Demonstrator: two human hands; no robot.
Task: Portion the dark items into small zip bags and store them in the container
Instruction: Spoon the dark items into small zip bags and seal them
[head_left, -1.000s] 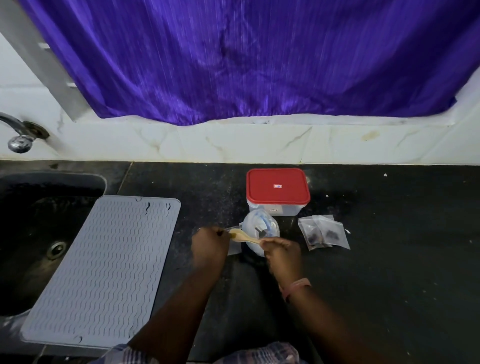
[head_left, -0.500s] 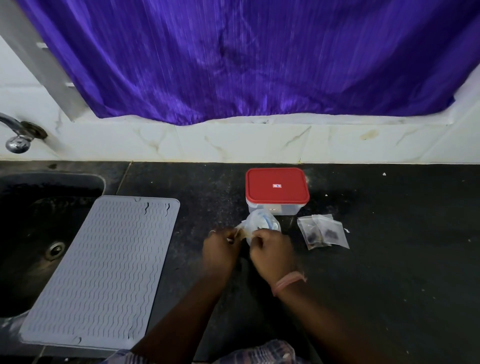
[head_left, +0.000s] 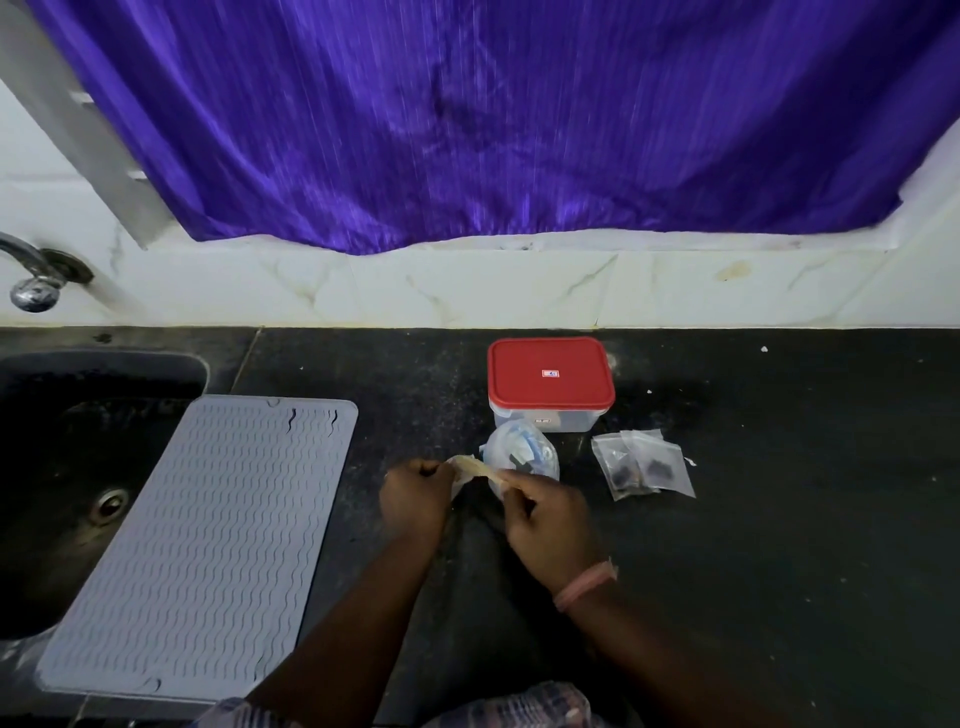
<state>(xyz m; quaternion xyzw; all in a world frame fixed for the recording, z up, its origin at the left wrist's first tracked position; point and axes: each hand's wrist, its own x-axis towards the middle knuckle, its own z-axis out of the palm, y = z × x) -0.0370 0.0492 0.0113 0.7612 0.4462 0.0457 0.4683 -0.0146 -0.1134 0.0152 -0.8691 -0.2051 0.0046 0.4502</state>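
My left hand (head_left: 415, 499) pinches the mouth of a small clear zip bag (head_left: 460, 486) just above the black counter. My right hand (head_left: 550, 525) grips a pale wooden spoon (head_left: 475, 467) whose tip reaches the left hand's fingers at the bag. Right behind the hands lies a clear round tub with a blue rim (head_left: 519, 452), its contents blurred. Two small zip bags with dark items (head_left: 644, 467) lie flat to the right. The clear container with a red lid (head_left: 550, 379) stands closed behind the tub.
A grey ribbed mat (head_left: 208, 540) lies at the left, overhanging the dark sink (head_left: 62, 467). A tap (head_left: 31, 280) juts out over the sink. A white marble wall and a purple curtain (head_left: 467, 130) rise behind the counter.
The spoon left the round tub and swung left to the bag in my left hand. Both hands drew close together, then my right hand eased slightly back right.
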